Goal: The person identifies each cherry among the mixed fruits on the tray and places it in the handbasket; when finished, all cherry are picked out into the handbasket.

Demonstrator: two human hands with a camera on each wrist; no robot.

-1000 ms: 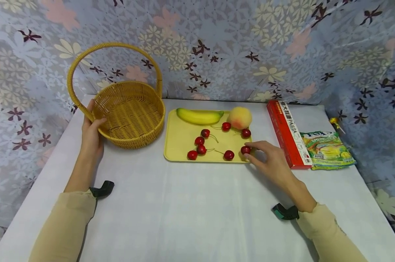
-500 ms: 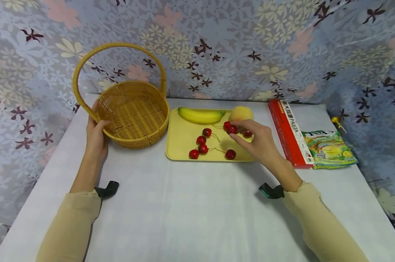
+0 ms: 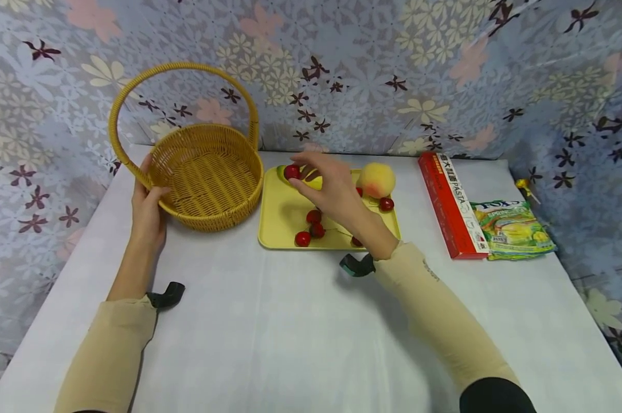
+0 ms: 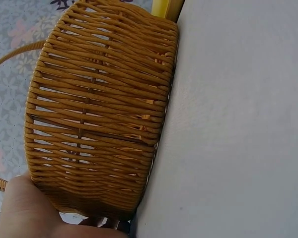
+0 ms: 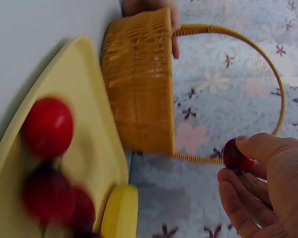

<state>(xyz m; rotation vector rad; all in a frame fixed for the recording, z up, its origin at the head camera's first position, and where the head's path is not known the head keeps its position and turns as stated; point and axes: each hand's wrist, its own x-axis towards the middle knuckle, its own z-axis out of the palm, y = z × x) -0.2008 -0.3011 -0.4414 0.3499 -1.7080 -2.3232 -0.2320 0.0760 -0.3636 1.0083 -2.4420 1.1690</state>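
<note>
My left hand (image 3: 148, 209) grips the left side of a yellow wicker basket (image 3: 212, 221), thumb over its rim near the foot of the arched handle. The basket's inside shows bare weave. In my right hand (image 3: 336, 189) a dark red cherry (image 3: 292, 172) is pinched between thumb and fingertips; its green stem shows in the right wrist view. That hand is above the yellow tray (image 3: 277, 241), over the banana (image 5: 120, 213), which it mostly hides in the head view. Several cherries (image 3: 302, 238) lie on the tray, and a peach (image 3: 376, 180) sits at its back right corner.
Right of the tray lies a red pasta box (image 3: 452, 206), with a green and yellow packet (image 3: 513, 229) beside it. A flowered cloth (image 3: 341, 74) hangs behind the white-covered table (image 3: 238, 321).
My right hand has carried the cherry from the tray's front right corner leftward and back, over the banana. My left hand keeps its grip on the basket.
</note>
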